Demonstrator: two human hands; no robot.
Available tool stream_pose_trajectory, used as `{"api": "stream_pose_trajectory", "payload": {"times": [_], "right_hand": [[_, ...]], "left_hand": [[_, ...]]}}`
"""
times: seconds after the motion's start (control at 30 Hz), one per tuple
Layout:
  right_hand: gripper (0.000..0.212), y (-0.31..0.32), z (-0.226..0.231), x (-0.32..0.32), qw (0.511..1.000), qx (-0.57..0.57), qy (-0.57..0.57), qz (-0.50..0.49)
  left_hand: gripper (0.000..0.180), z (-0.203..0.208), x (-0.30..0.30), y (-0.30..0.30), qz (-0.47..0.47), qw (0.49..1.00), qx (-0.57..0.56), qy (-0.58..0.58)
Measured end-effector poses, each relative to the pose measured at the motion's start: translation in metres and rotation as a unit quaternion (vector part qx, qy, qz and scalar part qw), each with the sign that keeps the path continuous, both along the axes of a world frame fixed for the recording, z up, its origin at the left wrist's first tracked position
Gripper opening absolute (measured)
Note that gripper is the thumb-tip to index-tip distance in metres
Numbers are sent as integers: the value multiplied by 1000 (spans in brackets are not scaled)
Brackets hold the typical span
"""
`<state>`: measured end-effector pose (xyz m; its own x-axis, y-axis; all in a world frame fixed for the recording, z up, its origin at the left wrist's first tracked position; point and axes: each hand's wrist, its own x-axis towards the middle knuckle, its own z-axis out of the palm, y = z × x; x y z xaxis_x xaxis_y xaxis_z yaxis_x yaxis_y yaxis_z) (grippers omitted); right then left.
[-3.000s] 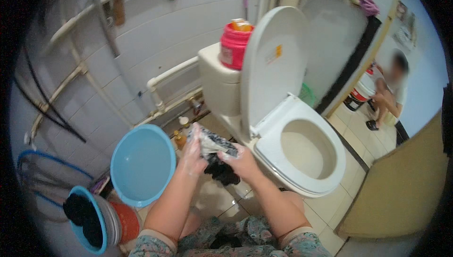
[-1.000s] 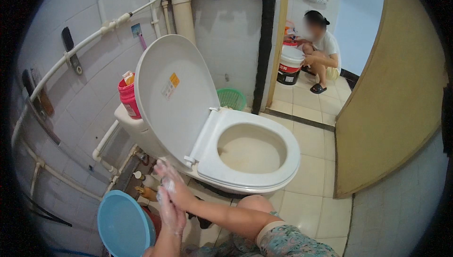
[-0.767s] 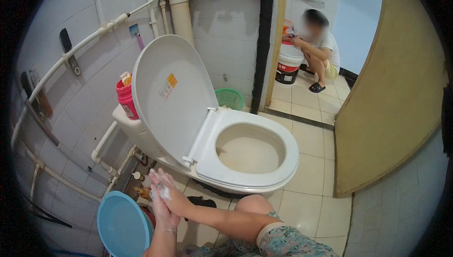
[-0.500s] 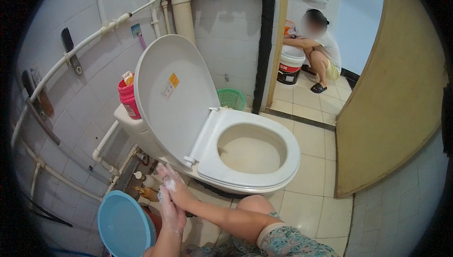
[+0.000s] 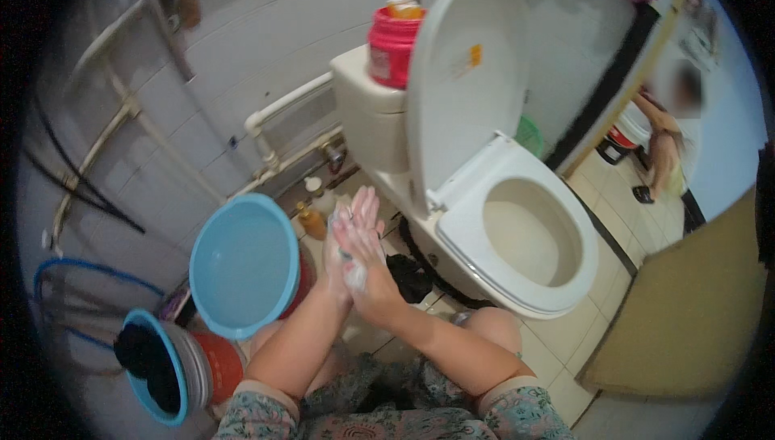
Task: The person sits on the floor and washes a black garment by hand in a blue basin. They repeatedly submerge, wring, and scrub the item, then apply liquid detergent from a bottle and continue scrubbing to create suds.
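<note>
My left hand (image 5: 331,259) and my right hand (image 5: 373,277) are pressed together palm to palm in front of me, coated in white lather. The right hand lies across the left, with its fingers stretched out flat. Beyond them the left hand's fingertips point upward, also straight. A thicker patch of white foam (image 5: 355,275) sits on the right hand near the wrist; I cannot tell whether anything solid lies between the palms. Just left of my hands stands a light-blue basin (image 5: 245,270) with cloudy water, apparently resting on a red bucket.
The white toilet (image 5: 517,299) stands to the right, lid up, with a pink tub (image 5: 391,48) on its tank. Bottles (image 5: 312,220) sit on the floor by the wall. A bucket (image 5: 219,367) holds dark cloth (image 5: 153,363). Past the door (image 5: 686,303), a person crouches at a bucket.
My view has swung left and down, so the toilet and doorway sit farther right. A second bucket with dark cloth has come into view. My hands have slid against each other, staying together.
</note>
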<state>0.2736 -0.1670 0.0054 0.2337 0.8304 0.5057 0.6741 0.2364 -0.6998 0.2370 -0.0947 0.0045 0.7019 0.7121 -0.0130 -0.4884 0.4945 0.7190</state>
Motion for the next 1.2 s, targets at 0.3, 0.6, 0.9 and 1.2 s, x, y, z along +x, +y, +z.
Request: {"api": "stream_pose_trajectory", "payload": {"times": [0.3, 0.6, 0.9, 1.2], "right_hand": [[45, 24, -23, 13, 995, 55, 84, -24], [52, 23, -17, 32, 993, 14, 114, -3], [54, 8, 24, 58, 883, 63, 461, 58], [41, 15, -15, 11, 999, -49, 7, -10]], "left_hand": [[45, -5, -9, 0, 26, 995, 80, -47], [40, -10, -12, -17, 0, 1000, -2, -21], [43, 25, -23, -15, -129, 984, -121, -31], [37, -10, 1, -5, 26, 990, -134, 39]]}}
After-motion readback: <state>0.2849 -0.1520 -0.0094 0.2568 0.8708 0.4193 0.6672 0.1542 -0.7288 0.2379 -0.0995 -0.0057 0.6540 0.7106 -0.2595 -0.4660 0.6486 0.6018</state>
